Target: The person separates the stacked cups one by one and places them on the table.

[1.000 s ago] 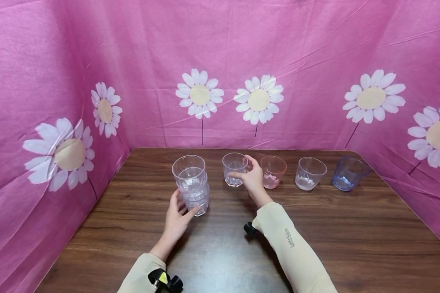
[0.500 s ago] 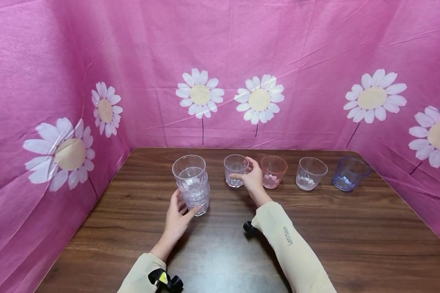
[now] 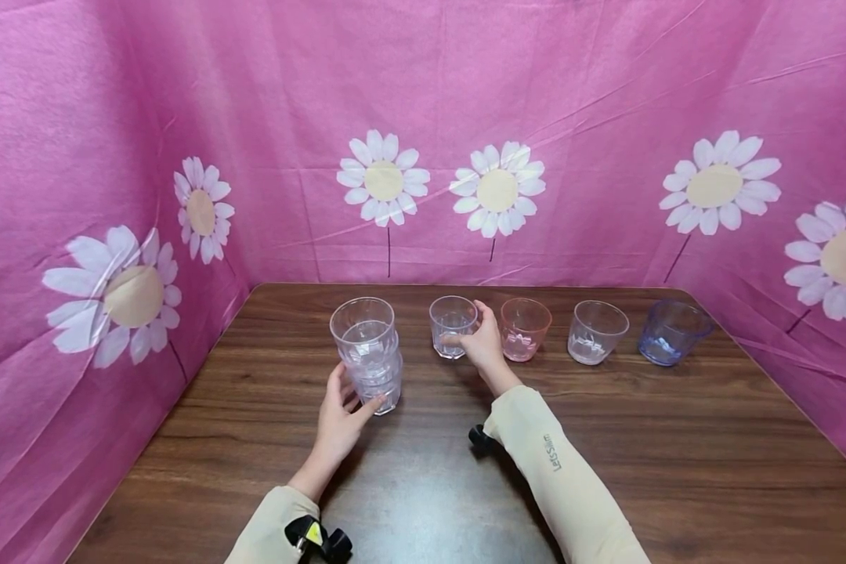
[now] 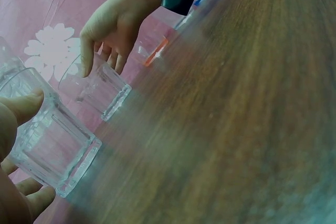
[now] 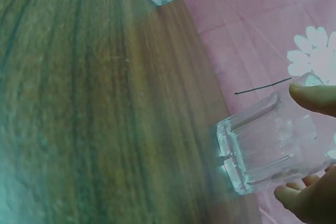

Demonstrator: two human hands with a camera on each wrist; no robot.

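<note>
My left hand (image 3: 340, 419) grips the lower part of a stack of clear cups (image 3: 370, 356), which stands upright on the left half of the table. In the left wrist view its thumb lies across the side of the lower faceted cup (image 4: 55, 148), with fingertips near the base. Farther back, my right hand (image 3: 486, 348) holds a single clear faceted cup (image 3: 453, 321) from its right side. The right wrist view shows the thumb (image 5: 315, 96) near this cup's rim and fingers on the opposite side; its base is right at the tabletop.
A pink cup (image 3: 526, 329) stands close beside my right hand. Beyond it, along the back of the brown wooden table (image 3: 684, 446), come another clear cup (image 3: 598, 333) and a blue cup (image 3: 670, 333). A pink cloth (image 3: 585, 94) with white daisies hangs behind and at both sides.
My right hand and its clear cup have shifted very slightly to the right and toward me. The left hand and the stack stay in place.
</note>
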